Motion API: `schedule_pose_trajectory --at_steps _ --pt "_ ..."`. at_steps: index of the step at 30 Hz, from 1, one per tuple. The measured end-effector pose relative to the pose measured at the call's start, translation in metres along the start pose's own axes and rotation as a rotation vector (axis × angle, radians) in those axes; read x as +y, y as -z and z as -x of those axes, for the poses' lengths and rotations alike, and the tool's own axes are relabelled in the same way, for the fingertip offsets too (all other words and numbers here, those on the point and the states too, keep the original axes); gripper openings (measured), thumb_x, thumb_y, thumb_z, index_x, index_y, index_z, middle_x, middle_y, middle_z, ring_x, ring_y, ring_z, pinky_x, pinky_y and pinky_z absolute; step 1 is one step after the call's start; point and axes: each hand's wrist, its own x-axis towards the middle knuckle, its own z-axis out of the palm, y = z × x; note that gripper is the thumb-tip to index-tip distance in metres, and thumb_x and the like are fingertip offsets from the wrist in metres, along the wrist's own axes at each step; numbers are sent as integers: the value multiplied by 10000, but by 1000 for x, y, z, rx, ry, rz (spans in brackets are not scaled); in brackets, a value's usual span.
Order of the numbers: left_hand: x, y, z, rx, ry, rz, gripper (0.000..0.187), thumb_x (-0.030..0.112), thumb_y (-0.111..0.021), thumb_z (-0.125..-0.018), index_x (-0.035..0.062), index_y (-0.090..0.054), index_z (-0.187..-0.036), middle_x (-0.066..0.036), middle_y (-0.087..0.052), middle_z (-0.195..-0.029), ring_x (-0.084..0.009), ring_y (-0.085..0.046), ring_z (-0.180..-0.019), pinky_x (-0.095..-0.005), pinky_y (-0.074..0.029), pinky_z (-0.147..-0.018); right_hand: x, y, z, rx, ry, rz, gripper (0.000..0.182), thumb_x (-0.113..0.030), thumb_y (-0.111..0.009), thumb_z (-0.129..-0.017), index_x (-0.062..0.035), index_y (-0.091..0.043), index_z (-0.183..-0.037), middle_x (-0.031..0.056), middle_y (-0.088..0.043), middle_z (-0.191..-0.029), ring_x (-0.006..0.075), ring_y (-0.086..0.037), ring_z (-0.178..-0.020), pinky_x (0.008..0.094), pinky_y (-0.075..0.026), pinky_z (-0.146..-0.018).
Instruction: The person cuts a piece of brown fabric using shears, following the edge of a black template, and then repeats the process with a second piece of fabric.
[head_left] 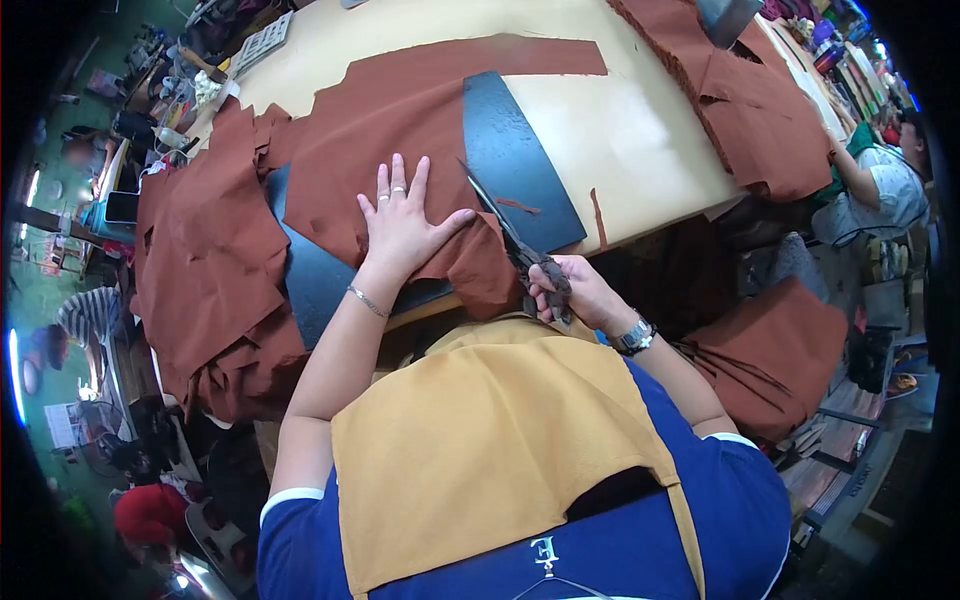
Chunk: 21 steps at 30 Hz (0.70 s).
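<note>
My left hand (402, 222) lies flat with fingers spread on a piece of reddish-brown fabric (400, 125). Under the fabric is a dark blue-grey sheet (525, 165), which shows on both sides of it. In my right hand (578, 292) is a pair of scissors (500, 215), its handles wrapped in dark cloth. The blades point up and to the left along the fabric's right edge, over the dark sheet. A corner of fabric hangs over the table's front edge between my hands. Whether the blades are parted is hard to see.
Piled fabric (205, 260) covers the table's left end; more fabric (765, 125) lies at the right. Thin scraps (598, 218) rest on the pale table (650, 130). Folded fabric (770, 355) sits low at my right. A person (880, 185) works at far right; others are at left.
</note>
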Motion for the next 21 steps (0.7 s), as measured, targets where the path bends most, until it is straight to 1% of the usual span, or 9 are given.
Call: schedule_pose_trajectory --at_steps 2,5,6,7,9,12,13,17,21 --pt "2 4 4 -25 57 1 888 704 -467 -837 173 -223 -1505 -186 -83 -1572 -385 -68 -1447 -681 -168 -1062 2 -3 2 8 8 20 321 -373 -644 -905 -74 -587 -801 -14 -585 -656 64 -565 -564 201 -461 -537" --pt "-1 26 -2 -176 50 183 869 707 -419 -855 128 -272 -1486 -217 -159 -1549 -404 -155 -1427 -641 -199 -1081 5 1 11 19 19 16 318 -364 -637 -912 -76 -585 -787 -15 -581 -644 64 -563 -560 200 -453 -527" --pt "-10 29 -13 -187 23 174 819 677 -403 -881 118 -305 -1472 -227 -198 -1534 -401 -198 -1416 -610 -221 -1091 5 3 12 20 13 9 318 -363 -636 -913 -75 -586 -787 -15 -580 -642 66 -565 -560 202 -456 -527" --pt "-16 35 -22 -179 -15 97 795 657 -418 -888 117 -327 -1463 -234 -226 -1522 -396 -229 -1407 -600 -217 -1097 6 6 12 18 7 -1 319 -363 -634 -915 -75 -587 -787 -14 -579 -640 68 -567 -560 205 -459 -527" --pt "-32 35 -39 -44 -191 -55 833 681 -476 -845 142 -332 -1465 -230 -224 -1524 -393 -215 -1412 -619 -196 -1095 7 10 12 12 -7 -22 321 -363 -633 -915 -72 -587 -788 -12 -578 -643 74 -570 -559 211 -468 -528" --pt "-42 23 -46 -15 -309 -59 898 717 -534 -782 177 -330 -1470 -219 -206 -1534 -391 -184 -1422 -642 -160 -1091 3 14 9 7 -25 -57 328 -368 -633 -915 -67 -585 -790 -5 -581 -661 82 -576 -557 221 -485 -531" --pt "-45 12 -47 23 -315 37 945 743 -561 -736 206 -321 -1476 -204 -188 -1544 -386 -153 -1432 -658 -131 -1087 1 14 8 10 -33 -69 331 -369 -632 -914 -66 -583 -790 -2 -582 -668 85 -578 -557 225 -491 -533" --pt "-49 1 -46 55 -318 24 940 743 -554 -740 219 -311 -1480 -190 -181 -1551 -378 -138 -1438 -638 -123 -1100 0 19 0 0 -63 -55 339 -374 -626 -917 -63 -578 -793 5 -587 -694 87 -577 -555 237 -504 -529" --pt "-48 2 -45 59 -306 24 939 744 -553 -739 222 -312 -1480 -185 -182 -1552 -367 -134 -1441 -627 -125 -1106 -7 19 -2 7 -72 24 334 -362 -631 -914 -65 -585 -769 -1 -578 -663 81 -567 -546 227 -484 -504"
